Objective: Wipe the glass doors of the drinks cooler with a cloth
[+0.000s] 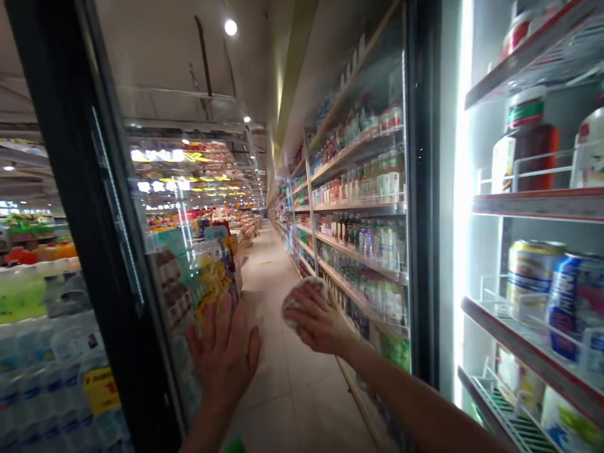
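Note:
My left hand (225,351) is open, its fingers spread flat against the inner face of an open glass cooler door (155,251) with a black frame. My right hand (317,319) is closed on a crumpled pale cloth (302,296), pressing it toward the glass of the neighbouring cooler door (372,207). Behind that glass stand rows of bottled drinks. The open cooler to the right shows cans and bottles on wire shelves (533,204).
A long supermarket aisle with a tiled floor (274,352) runs ahead between the doors. Stacked packs of bottled water (51,377) and snack displays (207,264) show through the left door. Cans (533,270) sit on the lit cooler shelf at right.

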The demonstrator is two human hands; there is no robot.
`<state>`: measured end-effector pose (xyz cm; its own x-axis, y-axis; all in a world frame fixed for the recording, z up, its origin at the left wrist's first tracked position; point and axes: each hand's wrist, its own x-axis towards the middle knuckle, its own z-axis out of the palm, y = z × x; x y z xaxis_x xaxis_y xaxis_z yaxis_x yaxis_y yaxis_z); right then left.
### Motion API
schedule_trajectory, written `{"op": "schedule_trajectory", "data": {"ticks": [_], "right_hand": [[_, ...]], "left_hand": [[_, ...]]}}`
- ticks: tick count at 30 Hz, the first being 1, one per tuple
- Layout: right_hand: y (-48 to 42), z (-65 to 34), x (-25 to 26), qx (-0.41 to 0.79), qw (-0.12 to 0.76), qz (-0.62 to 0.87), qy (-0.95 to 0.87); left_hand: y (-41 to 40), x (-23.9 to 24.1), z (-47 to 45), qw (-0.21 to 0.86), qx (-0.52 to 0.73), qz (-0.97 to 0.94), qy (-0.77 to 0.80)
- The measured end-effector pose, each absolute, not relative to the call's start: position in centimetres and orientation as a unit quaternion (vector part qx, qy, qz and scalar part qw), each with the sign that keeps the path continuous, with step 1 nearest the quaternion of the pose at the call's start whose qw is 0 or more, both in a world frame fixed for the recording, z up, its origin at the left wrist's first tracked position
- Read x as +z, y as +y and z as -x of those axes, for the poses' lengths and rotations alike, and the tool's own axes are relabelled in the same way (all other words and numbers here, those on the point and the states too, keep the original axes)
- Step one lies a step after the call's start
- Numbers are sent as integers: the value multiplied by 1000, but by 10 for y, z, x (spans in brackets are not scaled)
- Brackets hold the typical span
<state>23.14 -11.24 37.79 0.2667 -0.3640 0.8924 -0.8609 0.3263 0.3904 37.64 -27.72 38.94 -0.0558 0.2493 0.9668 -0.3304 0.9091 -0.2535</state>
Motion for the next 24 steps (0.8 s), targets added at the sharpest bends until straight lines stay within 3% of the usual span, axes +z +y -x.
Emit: {"op": "schedule_trajectory", "data": {"ticks": [5, 7, 9, 13, 15, 18, 20, 22, 24], "right_hand": [[-73, -168, 423, 456, 628, -219, -592], [-85, -173, 435, 504, 623, -159, -577], [-105, -197, 433, 457, 626, -237, -585], [-111, -222, 407, 238, 602, -497, -578], [-85, -197, 403, 267, 608, -438, -606], [-45, -146, 418, 422, 615, -205, -634], [-42, -134, 431, 474, 614, -127, -618], [-59, -148, 434, 450, 627, -174, -612], [-78, -173, 426, 351, 631, -326, -610]], "left_hand": [[-277, 387, -376, 679, 211, -38, -702], [-277, 387, -376, 679, 211, -43, -702], [-277, 388, -376, 681, 213, -43, -699], [-276, 389, -377, 682, 216, -36, -698], [-275, 388, -378, 681, 216, -38, -698], [-275, 387, -377, 681, 213, -42, -700], [-275, 386, -377, 678, 209, -43, -703], [-276, 385, -376, 677, 207, -45, -705], [-278, 385, -377, 678, 207, -43, -704]]}}
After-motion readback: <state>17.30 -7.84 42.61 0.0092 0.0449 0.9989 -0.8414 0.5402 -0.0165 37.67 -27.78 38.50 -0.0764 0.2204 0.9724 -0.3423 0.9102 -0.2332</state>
